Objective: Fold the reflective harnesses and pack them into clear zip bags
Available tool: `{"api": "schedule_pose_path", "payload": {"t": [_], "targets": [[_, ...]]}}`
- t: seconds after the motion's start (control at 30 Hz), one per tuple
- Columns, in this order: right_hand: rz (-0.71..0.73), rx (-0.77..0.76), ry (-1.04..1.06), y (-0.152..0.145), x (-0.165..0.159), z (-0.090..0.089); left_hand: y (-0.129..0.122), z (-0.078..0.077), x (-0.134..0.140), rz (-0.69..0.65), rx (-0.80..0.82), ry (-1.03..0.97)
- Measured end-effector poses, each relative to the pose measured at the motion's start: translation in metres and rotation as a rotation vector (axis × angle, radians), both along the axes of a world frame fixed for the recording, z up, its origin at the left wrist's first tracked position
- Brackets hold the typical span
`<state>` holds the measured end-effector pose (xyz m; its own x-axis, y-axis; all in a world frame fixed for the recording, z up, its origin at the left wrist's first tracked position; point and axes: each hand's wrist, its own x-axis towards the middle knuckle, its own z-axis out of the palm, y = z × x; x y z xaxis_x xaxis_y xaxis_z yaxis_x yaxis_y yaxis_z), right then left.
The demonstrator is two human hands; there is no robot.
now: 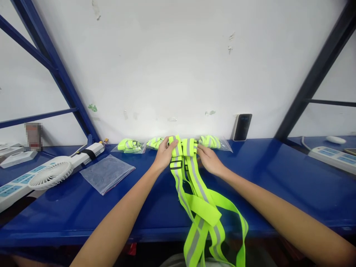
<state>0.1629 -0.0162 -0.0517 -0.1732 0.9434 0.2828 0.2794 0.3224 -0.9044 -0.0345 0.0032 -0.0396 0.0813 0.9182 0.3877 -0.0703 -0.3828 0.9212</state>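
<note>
A neon yellow-green reflective strap harness point(196, 178) with grey stripes hangs from both my hands over the blue table's front edge. My left hand point(166, 152) pinches its upper left band, thumb on the front, just above a black slide buckle point(176, 164). On the other side, my right hand point(209, 158) grips the folded upper right band, its fingers partly hidden behind the strap. Lower down, the loose straps cross, twist and loop toward my lap. Behind my hands, bagged reflective straps point(129, 145) lie along the wall, with another bagged bundle point(210, 141) by my right hand.
A flat clear zip bag point(108, 173) lies left of my left arm. Farther left are a white handheld fan point(50, 175) and a power strip point(16, 187). A phone-like device point(242, 127) leans on the wall at right. Blue metal posts point(59, 74) frame the table point(267, 178).
</note>
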Motion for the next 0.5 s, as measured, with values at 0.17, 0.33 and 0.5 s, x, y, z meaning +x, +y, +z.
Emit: {"api": "schedule_pose_path", "payload": {"t": [0.17,0.33,0.5], "targets": [[0.054,0.472,-0.302,-0.015,0.003,0.016,0.003,-0.012,-0.003,-0.01,-0.27,-0.144],[0.14,0.628,-0.45,-0.016,0.005,0.016,-0.002,-0.014,0.001,-0.146,-0.289,-0.116],[-0.037,0.365,-0.141,-0.013,-0.001,0.016,-0.011,-0.011,0.001,-0.199,-0.159,-0.124]]}}
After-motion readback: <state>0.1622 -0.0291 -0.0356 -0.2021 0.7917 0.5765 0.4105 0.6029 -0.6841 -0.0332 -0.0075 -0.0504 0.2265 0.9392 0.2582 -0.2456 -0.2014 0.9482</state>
